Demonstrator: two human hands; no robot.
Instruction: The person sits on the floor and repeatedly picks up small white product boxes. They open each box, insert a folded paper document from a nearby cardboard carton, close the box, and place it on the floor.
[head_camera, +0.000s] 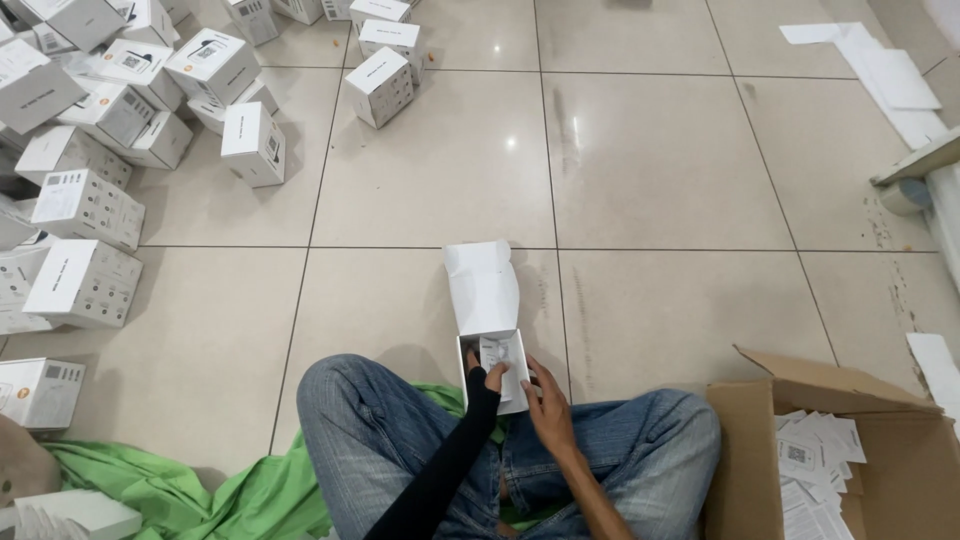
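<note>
White carton rests open against my knees, lid back; my left hand pinches the leaflet inside, my right hand grips its side.

Box interior: we cannot see past the left hand, whose fingertips cover the inside of the small open white box.
Leaflet in the box: print too small for us to tell.
Cardboard carton at 4 o'clock: cut off by the bottom and right edges.
Pile of white boxes at 10 o'clock: cut off by the left and top edges.
Green cloth at 7 o'clock: partly hidden under our legs.
</note>
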